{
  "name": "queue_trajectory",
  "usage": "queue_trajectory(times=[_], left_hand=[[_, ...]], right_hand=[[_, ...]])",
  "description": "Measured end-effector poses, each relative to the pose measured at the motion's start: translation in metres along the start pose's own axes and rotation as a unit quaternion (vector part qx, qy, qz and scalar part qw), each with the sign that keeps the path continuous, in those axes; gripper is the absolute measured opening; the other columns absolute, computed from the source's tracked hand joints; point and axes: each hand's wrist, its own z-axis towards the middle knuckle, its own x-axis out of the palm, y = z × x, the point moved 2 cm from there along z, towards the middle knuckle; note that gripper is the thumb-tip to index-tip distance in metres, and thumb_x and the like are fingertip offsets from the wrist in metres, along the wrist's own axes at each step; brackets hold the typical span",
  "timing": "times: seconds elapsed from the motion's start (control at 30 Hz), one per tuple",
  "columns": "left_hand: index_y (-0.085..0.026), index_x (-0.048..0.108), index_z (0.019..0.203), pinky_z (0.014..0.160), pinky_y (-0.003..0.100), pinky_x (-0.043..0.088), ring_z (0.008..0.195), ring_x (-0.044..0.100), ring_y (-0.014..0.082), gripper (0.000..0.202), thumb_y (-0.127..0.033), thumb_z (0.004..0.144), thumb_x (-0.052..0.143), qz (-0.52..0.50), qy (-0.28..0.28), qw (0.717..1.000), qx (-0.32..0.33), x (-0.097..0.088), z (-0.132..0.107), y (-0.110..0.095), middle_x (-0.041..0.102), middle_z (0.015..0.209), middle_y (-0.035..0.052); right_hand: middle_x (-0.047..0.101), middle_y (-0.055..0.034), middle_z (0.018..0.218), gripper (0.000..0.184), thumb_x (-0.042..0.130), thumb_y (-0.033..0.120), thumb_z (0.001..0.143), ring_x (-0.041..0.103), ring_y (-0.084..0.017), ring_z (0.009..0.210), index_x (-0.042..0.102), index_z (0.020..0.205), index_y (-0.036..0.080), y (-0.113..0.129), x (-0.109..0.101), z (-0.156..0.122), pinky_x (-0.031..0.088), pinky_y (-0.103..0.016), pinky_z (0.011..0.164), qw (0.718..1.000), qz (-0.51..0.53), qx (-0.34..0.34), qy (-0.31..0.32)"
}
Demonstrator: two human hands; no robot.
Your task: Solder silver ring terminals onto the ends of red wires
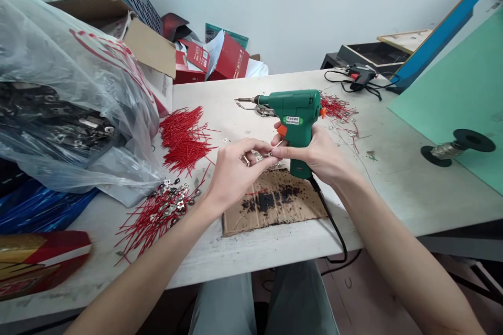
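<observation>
Right hand (320, 154) grips green soldering gun (294, 115) upright; left hand (231, 170) pinches small metal piece (too tiny to ID) w/ fingertips, above scorched cardboard (271, 207) on tabletop (393, 178).

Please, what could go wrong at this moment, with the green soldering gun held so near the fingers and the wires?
1. The right hand grips the green soldering gun while its fingertips meet the left hand on a small part; a slip could bring skin to the metal tip.
2. The tip points toward the red wires and plastic bag; contact might melt them.
3. The black cord hangs over the table edge and could snag.
</observation>
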Motion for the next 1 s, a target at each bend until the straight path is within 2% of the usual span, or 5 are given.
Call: queue_trajectory(times=[0.13,0.23,0.43,0.6,1.0], left_hand=[[-0.019,0.077,0.089,0.051,0.02,0.039,0.054,0.045,0.0065,0.015,-0.029,0.079,0.083,-0.008,0.027,0.999,-0.046,-0.004,0.0,-0.002,0.071,0.074,-0.0014],[-0.019,0.075,0.084,0.048,0.021,0.034,0.049,0.039,0.0059,0.012,-0.027,0.079,0.082,0.029,0.114,0.991,-0.063,-0.002,-0.004,-0.008,0.065,0.065,-0.0039],[-0.02,0.073,0.085,0.061,0.025,0.043,0.068,0.058,0.0109,0.011,-0.028,0.081,0.08,0.11,0.229,0.966,-0.047,0.009,-0.014,-0.011,0.071,0.084,-0.0016],[-0.022,0.073,0.087,0.075,0.031,0.047,0.083,0.063,0.0154,0.011,-0.031,0.083,0.078,0.17,0.262,0.949,-0.041,0.013,-0.017,-0.006,0.071,0.089,-0.0014],[-0.023,0.075,0.087,0.073,0.032,0.047,0.082,0.066,0.0168,0.005,-0.028,0.085,0.074,0.187,0.262,0.946,-0.025,0.014,-0.018,-0.004,0.073,0.09,-0.0003]], right_hand=[[0.064,-0.0089,0.097,0.06,0.082,0.051,0.083,0.06,-0.01,0.075,0.06,0.12,0.01,-0.003,-0.002,-0.001,0.05,-0.018,0.065,0.999,-0.029,0.021,-0.027],[0.063,-0.0102,0.1,0.056,0.076,0.055,0.088,0.059,-0.009,0.072,0.058,0.117,0.01,-0.004,-0.005,0.001,0.047,-0.018,0.06,0.998,-0.012,0.021,-0.056],[0.061,-0.0096,0.101,0.049,0.075,0.049,0.088,0.06,-0.01,0.071,0.053,0.11,0.011,0.002,-0.01,0.005,0.046,-0.019,0.058,0.996,0.016,-0.004,-0.089],[0.061,-0.0102,0.101,0.05,0.073,0.05,0.089,0.06,-0.01,0.072,0.054,0.113,0.011,0.003,-0.008,0.004,0.047,-0.02,0.061,0.997,0.013,-0.004,-0.077],[0.061,-0.01,0.101,0.053,0.071,0.054,0.09,0.059,-0.009,0.072,0.052,0.115,0.012,0.003,-0.008,0.004,0.045,-0.02,0.062,0.998,0.001,-0.003,-0.068]])
